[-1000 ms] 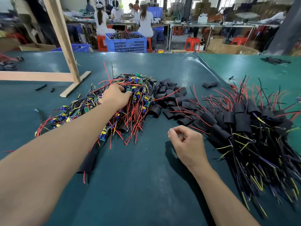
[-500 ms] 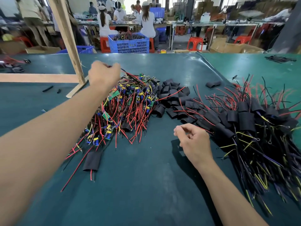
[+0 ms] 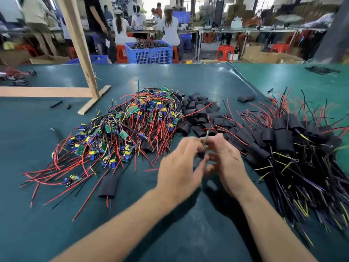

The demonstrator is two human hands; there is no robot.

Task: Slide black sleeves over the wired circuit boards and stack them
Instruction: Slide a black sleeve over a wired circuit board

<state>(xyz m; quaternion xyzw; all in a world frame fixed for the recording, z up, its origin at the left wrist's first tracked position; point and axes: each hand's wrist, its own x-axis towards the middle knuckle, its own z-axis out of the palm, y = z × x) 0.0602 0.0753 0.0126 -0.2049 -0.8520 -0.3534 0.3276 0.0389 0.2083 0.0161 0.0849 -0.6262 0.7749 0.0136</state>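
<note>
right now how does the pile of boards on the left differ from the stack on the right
The left pile shows bare green boards with blue and yellow parts; in the right stack each board is hidden inside a black sleeve. The left pile is a loose tangle with red wires splayed every way; the right stack lies in overlapping rows, with thin black and yellow leads trailing toward the person. Both rest on the green table and have red wires.

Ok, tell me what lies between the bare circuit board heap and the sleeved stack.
Head view: the loose black sleeves lie between the circuit board heap and the sleeved stack.
</note>
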